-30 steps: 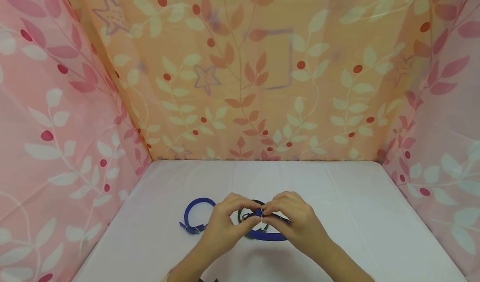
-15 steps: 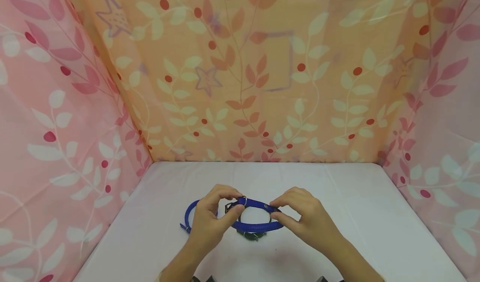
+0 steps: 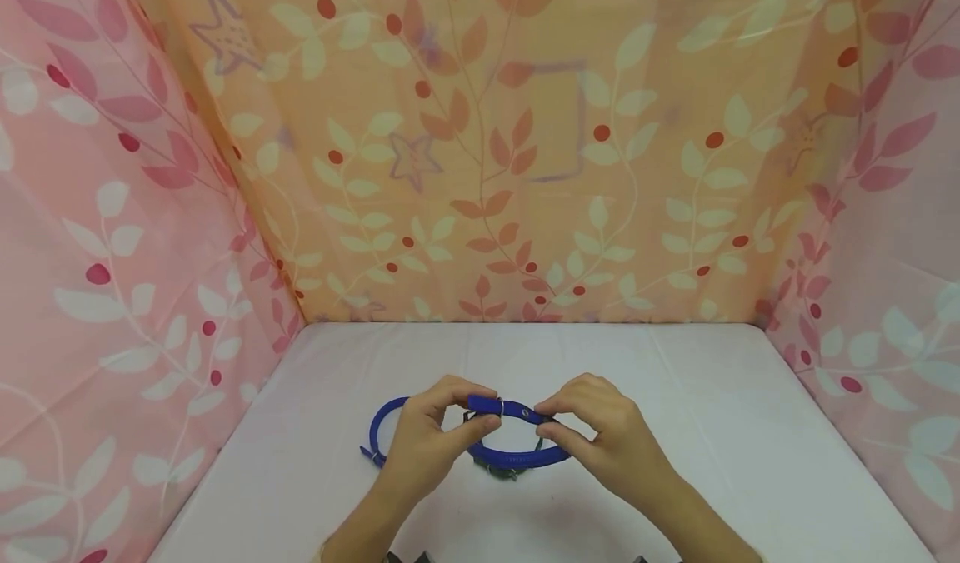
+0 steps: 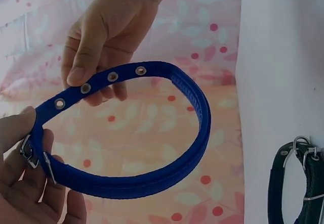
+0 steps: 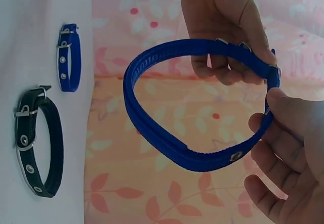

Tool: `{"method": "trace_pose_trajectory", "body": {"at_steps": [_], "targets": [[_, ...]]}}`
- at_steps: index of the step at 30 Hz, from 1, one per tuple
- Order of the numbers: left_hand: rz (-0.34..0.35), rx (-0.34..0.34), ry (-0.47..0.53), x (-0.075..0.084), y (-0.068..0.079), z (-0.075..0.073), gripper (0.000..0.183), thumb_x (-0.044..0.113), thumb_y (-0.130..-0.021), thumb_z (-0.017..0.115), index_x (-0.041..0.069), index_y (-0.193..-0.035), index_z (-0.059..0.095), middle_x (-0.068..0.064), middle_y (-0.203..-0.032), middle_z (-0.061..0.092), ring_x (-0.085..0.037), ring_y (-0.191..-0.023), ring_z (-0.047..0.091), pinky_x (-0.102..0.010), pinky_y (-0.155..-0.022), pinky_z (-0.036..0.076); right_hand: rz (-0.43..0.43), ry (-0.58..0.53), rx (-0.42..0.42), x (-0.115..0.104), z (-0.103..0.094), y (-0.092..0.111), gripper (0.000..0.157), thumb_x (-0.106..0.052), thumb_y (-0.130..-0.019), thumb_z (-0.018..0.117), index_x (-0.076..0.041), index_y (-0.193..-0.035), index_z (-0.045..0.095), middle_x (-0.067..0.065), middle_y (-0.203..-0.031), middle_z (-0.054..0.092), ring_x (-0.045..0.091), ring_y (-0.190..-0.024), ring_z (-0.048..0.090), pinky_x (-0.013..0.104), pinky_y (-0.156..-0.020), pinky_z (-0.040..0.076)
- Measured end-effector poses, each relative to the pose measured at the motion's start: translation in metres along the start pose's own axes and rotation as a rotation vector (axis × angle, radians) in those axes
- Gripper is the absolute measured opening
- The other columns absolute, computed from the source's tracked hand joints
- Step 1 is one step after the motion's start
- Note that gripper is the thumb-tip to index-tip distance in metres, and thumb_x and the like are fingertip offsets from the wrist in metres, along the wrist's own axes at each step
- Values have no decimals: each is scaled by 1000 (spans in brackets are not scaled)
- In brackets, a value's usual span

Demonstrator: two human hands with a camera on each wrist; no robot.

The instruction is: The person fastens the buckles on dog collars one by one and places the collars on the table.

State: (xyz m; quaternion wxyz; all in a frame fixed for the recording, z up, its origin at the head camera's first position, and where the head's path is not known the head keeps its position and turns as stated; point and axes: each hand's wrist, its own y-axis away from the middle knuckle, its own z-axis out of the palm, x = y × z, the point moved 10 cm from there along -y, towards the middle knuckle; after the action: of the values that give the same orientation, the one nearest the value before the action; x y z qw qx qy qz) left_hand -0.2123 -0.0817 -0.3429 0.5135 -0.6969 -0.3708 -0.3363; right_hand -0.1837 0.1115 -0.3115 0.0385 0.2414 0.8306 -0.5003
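Both hands hold a blue collar [image 3: 517,460] up over the table, its strap forming a closed loop with metal eyelets and a buckle [image 4: 29,152]. My left hand [image 3: 431,431] pinches it with thumb and fingers by the buckle and a metal ring [image 3: 501,407]; the strap's end pokes out left of that ring. On the other side, my right hand [image 3: 617,431] pinches the eyelet part of the strap between thumb and fingers. In the right wrist view, the right thumb covers part of the strap.
A dark green collar [image 5: 56,145] lies on the white table [image 3: 675,380] beneath the held one. Another blue collar [image 3: 375,425] lies left of it, partly behind my left hand. Patterned cloth walls [image 3: 480,146] enclose the table at the back and sides.
My hands were close together at the strap a second ago and then moved apart, opening the loop to view. Since half a second ago, more of the strap's end shows left of the ring.
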Motion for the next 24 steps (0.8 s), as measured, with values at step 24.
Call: {"method": "trace_pose_trajectory", "body": {"at_steps": [24], "targets": [[-132, -71, -45, -17, 1, 13, 22, 29, -84, 85, 28, -105, 79, 11, -101, 75, -15, -104, 68, -31, -97, 53, -34, -35, 51, -5, 4, 1, 21, -19, -84, 85, -18, -103, 76, -10, -93, 72, 8, -90, 63, 19, -89, 47]]}}
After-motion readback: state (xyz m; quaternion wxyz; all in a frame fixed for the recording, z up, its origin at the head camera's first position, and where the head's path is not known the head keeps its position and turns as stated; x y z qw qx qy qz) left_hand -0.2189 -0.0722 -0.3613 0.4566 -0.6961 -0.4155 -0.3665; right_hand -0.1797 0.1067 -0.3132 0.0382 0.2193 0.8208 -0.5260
